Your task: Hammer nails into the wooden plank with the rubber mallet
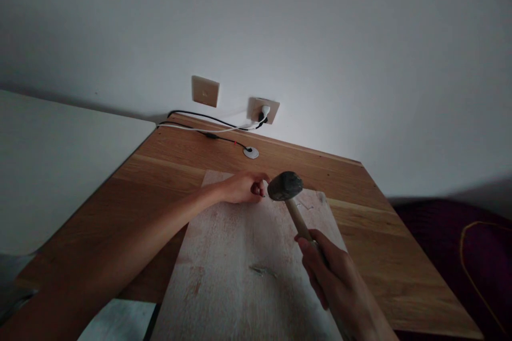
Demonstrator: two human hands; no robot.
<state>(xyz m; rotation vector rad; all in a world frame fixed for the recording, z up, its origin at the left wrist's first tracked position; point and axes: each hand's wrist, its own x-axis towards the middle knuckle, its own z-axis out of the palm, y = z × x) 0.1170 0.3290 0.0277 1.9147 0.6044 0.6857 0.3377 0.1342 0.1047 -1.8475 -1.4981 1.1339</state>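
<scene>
My right hand [334,274] is wrapped round the wooden handle of a mallet [285,186] with a thick dark head. The mallet head is raised over the far part of a pale, whitewashed wooden board [224,256]. Just left of the head, my left hand [246,187] rests near the board's far edge with its fingers curled in a pinch. Whatever is between those fingertips is too small to make out. A few thin nails [263,270] lie in a small heap mid-board, and more thin metal pieces [306,205] are right of the mallet head.
Beneath the board is a wooden desk [400,272] against a white wall. Black and white cables [216,129] run along its back to a wall socket [266,110], near a round cable grommet [251,153]. A white panel [72,170] borders the left; dark purple fabric [444,245] lies right.
</scene>
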